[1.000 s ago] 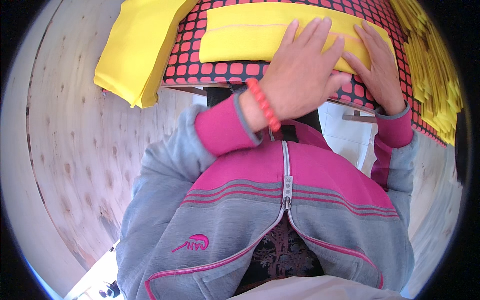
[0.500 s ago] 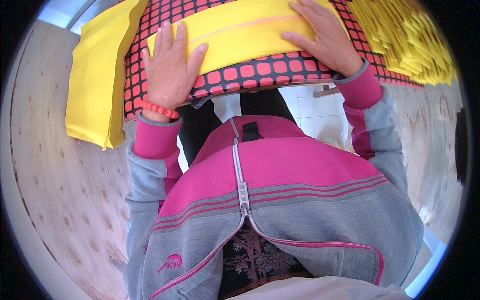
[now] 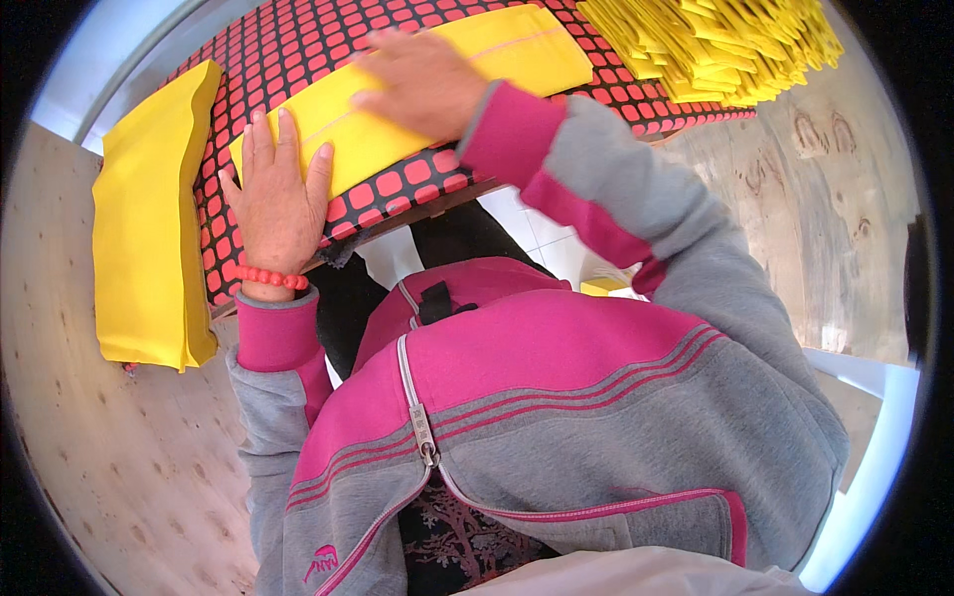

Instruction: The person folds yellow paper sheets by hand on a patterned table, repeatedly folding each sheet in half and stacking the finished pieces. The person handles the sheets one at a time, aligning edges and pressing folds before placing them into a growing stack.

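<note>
A long folded strip of yellow fabric (image 3: 527,50) with a thin pink line along it lies slantwise on a padded board covered in red-and-black checked cloth (image 3: 397,181). My left hand (image 3: 273,194), a red bead bracelet at its wrist, rests flat with fingers stretched out on the strip's left end. Over the middle of the strip is my right hand (image 3: 422,84), its fingers extended and slightly blurred by motion. Whether it touches the fabric I cannot tell. Neither hand grips anything.
A thick stack of yellow fabric (image 3: 149,219) hangs over the board's left edge. Many folded yellow pieces (image 3: 720,45) are piled at the far right. Plywood surfaces (image 3: 785,189) flank the board on both sides, with a tiled floor (image 3: 527,219) below.
My right hand has swept leftward from the strip's right end to its middle. My left hand stays flat on the left end. The whole view has shifted and turned somewhat.
</note>
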### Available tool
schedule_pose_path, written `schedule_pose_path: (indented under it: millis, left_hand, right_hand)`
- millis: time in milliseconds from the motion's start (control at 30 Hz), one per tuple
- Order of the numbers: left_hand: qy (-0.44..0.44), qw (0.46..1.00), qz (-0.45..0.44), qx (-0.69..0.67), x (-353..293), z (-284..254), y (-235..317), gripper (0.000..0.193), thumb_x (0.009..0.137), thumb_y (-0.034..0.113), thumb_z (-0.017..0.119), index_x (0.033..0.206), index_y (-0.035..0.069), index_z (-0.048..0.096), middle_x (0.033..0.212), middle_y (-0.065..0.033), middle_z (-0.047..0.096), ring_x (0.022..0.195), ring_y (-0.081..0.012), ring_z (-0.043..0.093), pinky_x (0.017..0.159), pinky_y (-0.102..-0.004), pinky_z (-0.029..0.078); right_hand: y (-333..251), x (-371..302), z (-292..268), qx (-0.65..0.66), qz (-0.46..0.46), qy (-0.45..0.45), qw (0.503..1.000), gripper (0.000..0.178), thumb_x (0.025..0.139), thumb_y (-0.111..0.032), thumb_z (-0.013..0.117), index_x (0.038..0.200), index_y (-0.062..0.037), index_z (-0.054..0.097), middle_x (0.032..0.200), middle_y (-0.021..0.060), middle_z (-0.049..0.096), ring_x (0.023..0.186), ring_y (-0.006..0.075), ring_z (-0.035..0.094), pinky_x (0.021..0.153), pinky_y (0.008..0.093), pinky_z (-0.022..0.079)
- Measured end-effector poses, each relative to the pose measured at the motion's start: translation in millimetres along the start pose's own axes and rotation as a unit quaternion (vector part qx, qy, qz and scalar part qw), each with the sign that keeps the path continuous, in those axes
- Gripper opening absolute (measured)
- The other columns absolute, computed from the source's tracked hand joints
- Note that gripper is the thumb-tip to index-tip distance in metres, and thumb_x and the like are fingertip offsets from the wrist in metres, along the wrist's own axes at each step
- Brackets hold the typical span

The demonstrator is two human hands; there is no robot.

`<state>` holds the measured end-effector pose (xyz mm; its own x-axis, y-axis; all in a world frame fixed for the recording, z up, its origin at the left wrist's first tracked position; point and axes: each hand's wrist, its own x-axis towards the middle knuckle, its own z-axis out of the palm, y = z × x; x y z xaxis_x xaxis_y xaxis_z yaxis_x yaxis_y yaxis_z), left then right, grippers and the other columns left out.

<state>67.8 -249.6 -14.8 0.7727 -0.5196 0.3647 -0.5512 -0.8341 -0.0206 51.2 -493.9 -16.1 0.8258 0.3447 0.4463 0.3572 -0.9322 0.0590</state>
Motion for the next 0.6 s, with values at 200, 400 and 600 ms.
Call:
schedule_pose_path:
  millis: [200,400,600]
  left_hand:
    - [0.007,1.0,0.0,-0.016,-5.3,1.0,-8.3,0.067,0.103,0.05,0.051,0.152,0.005,0.044,0.161,-0.0213,0.036,0.15,-0.0383,0.033,0.115,-0.072,0.023]
    - [-0.025,0.999,-0.026,0.01,-12.3,-7.7,-24.4,0.067,0.104,0.05,0.047,0.156,0.008,0.04,0.165,-0.0189,0.031,0.153,-0.0354,0.03,0.117,-0.0698,0.019]
    - [0.152,0.982,0.103,0.043,17.1,-14.5,30.1,0.052,0.102,0.039,0.055,0.142,0.005,0.053,0.15,-0.0207,0.048,0.141,-0.0343,0.046,0.111,-0.0676,0.032]
  right_hand:
    - [87.5,-73.9,-41.4,0.075,0.08,0.043,0.993,0.04,0.1,-0.027,0.058,0.124,0.0049,0.061,0.125,0.0286,0.061,0.121,0.0439,0.055,0.106,0.05,0.043]
    - [97.1,-101.0,-58.5,0.012,0.178,0.024,0.984,0.045,0.101,-0.025,0.053,0.134,0.006,0.055,0.133,0.0297,0.058,0.125,0.0437,0.054,0.11,0.0492,0.042]
    - [66.9,-45.4,-50.5,-0.025,0.18,-0.058,0.982,0.028,0.098,-0.03,0.054,0.113,-0.0124,0.072,0.119,0.0104,0.067,0.119,0.0317,0.061,0.098,0.0484,0.049]
